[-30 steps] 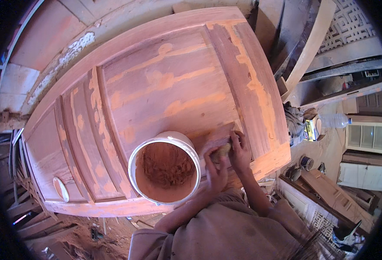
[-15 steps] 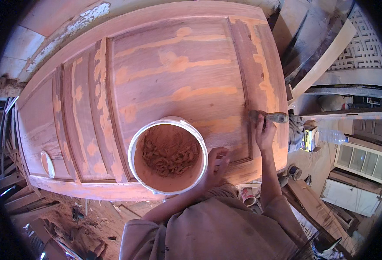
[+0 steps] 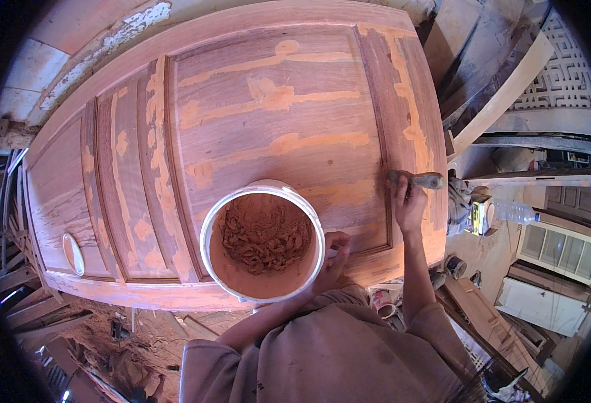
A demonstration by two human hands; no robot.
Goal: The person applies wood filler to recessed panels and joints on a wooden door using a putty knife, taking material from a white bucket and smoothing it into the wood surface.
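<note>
A wooden panelled door [image 3: 275, 121] lies flat before me, with orange filler streaks across its boards and frame. My right hand [image 3: 411, 205] grips a paintbrush [image 3: 424, 180], its dark bristles at the groove along the right edge of the large panel. On the near part of the door stands a white bucket [image 3: 263, 295], holding clumpy reddish-brown paste [image 3: 265, 238]. My left hand [image 3: 334, 258] is close against the bucket's right side, fingers curled in. A small pale spot shows at those fingers, too small to name.
A white lid-like disc [image 3: 73, 254] lies at the door's left end. Curved wooden pieces [image 3: 507, 94] lean beyond the right edge. A yellow box [image 3: 479, 215] and a clear plastic bottle [image 3: 513, 212] stand to the right. Wood scraps litter the floor at lower left.
The fingers of my left hand have curled in closer beside the bucket. My right hand and the paintbrush stay at nearly the same spot on the groove.
</note>
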